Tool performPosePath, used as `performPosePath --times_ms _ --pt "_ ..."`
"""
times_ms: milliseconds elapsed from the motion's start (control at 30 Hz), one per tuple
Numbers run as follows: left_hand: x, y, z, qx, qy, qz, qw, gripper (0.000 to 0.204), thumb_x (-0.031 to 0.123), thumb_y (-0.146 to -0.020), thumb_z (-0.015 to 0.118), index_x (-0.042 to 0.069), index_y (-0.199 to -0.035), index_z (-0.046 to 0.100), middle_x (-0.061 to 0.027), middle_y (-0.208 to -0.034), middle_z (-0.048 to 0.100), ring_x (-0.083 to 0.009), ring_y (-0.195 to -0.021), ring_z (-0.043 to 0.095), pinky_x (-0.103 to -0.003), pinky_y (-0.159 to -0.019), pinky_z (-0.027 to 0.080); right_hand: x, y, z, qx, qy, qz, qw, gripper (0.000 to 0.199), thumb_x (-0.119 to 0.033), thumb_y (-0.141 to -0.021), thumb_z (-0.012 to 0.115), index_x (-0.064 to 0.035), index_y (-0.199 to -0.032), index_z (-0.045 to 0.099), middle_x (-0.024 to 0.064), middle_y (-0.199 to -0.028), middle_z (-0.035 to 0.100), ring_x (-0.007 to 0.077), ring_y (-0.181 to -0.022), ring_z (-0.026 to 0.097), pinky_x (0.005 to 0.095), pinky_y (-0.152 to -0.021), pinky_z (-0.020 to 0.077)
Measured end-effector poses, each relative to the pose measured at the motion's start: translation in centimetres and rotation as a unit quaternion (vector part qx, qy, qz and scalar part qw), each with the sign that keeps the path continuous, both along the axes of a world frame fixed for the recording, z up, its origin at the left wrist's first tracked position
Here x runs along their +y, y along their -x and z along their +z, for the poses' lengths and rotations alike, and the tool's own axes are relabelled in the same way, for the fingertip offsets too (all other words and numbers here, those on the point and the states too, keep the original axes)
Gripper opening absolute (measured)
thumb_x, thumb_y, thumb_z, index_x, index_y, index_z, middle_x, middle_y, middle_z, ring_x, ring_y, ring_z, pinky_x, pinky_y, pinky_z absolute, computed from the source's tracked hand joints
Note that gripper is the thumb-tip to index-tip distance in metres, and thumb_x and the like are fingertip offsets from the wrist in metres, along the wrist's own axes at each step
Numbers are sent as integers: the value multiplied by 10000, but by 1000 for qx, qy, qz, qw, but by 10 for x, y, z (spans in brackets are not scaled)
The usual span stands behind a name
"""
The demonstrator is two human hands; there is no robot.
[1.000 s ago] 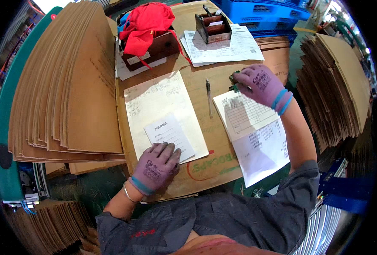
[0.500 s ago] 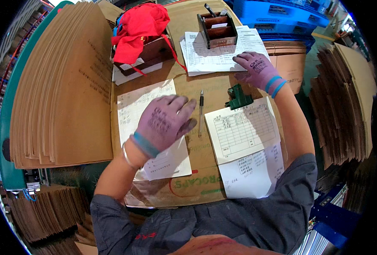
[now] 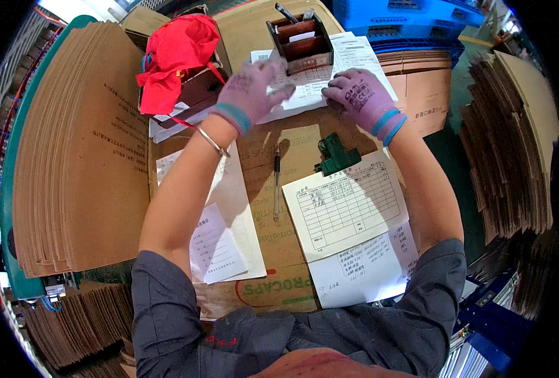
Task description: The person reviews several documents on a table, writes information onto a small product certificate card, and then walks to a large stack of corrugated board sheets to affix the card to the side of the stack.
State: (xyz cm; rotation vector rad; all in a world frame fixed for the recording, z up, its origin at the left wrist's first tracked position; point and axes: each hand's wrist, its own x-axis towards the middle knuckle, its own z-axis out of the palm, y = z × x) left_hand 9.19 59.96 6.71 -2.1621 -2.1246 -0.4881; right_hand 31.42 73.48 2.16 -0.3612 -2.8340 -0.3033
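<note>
**Purple-gloved left hand and purple-gloved right hand are working around white printed paper sheets**

The sheets are lying at the far end of the brown cardboard-covered tabletop, partly beneath a dark wooden compartment box holding pens. The step in hand seems to be getting at these papers or the box. The left hand is hovering by the box's near-left corner, fingers spread and released, with nothing visible in its grasp. The right hand is bending its fingers over the sheets' near edge; whether it is pinching paper, I cannot tell. The next move probably calls for a steady grip that keeps the box upright.

Motion is blurring the left fingers, so contact there is unclear. The box and hands are covering much of the print. The left forearm is hiding part of a large cream paper sheet.
</note>
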Motion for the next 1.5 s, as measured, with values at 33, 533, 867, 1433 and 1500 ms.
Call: performPosePath --times_ms 33,533,867,1433,1500 --pt "8 4 3 -38 -9 -4 999 550 391 -894 661 52 -1315 558 -189 -1214 609 -375 -1125 578 -442 -985 458 1 0 7 -20 13 -24 999 207 -246 -853 672 -190 -1051 652 51 -1101 671 251 -1105 605 386 -958 469" --pt "-27 0 40 -48 89 17 995 542 479 -893 639 48 -1220 622 -155 -1111 662 -312 -934 663 -397 -809 532 39 23 10 75 109 -120 984 278 -349 -984 521 -200 -1158 678 99 -1089 680 284 -1047 623 409 -935 490" --pt "-56 -3 -33 255 137 51 956 418 318 -902 596 108 -1262 569 -97 -1087 617 -245 -893 676 -380 -716 532 52 53 -26 179 -66 -61 980 491 -243 -888 633 -187 -1362 519 57 -1350 564 275 -1276 503 444 -1024 442" --pt "-67 -13 -58 343 41 -25 938 303 157 -868 551 50 -1135 644 -63 -880 627 -191 -698 655 -322 -547 500 63 67 -13 95 -59 -99 989 373 -236 -865 675 -206 -1233 621 55 -1208 648 270 -1237 540 422 -1002 461" --pt "-67 -12 -59 330 45 -28 943 304 159 -868 550 48 -1135 643 -66 -878 627 -190 -706 655 -321 -550 499 61 67 -9 77 -62 -110 989 349 -243 -858 688 -205 -1202 643 49 -1184 655 265 -1230 541 419 -1002 461"
